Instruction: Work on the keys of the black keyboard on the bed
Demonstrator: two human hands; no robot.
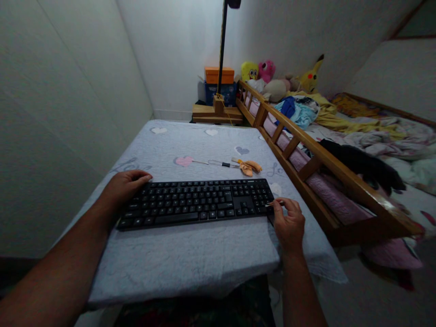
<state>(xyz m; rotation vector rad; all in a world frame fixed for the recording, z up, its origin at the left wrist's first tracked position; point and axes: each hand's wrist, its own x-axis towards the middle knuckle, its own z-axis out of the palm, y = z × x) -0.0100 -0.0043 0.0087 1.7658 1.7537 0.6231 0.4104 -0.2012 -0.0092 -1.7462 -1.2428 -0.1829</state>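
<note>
A black keyboard (195, 200) lies flat on the cloth-covered table, its number pad to the right. My left hand (127, 186) is closed over the keyboard's left end, thumb and fingers together by the far corner. Over the lower number pad, my right hand (289, 222) pinches a thin stick (270, 205) with a pale tip; the tip is at the keys, and the stick is too small to name exactly. Behind the keyboard lie a wire-looped tool with a dark grip (225, 164), a small yellow-ended brush (236, 160) and a crumpled orange cloth (250, 167).
The table cloth (190, 259) is pale with heart prints and hangs over the front edge. A wooden bed rail (299, 136) runs along the right, with bedding and plush toys (266, 70) behind it. A black pole (222, 50) on a wooden base stands beyond the table.
</note>
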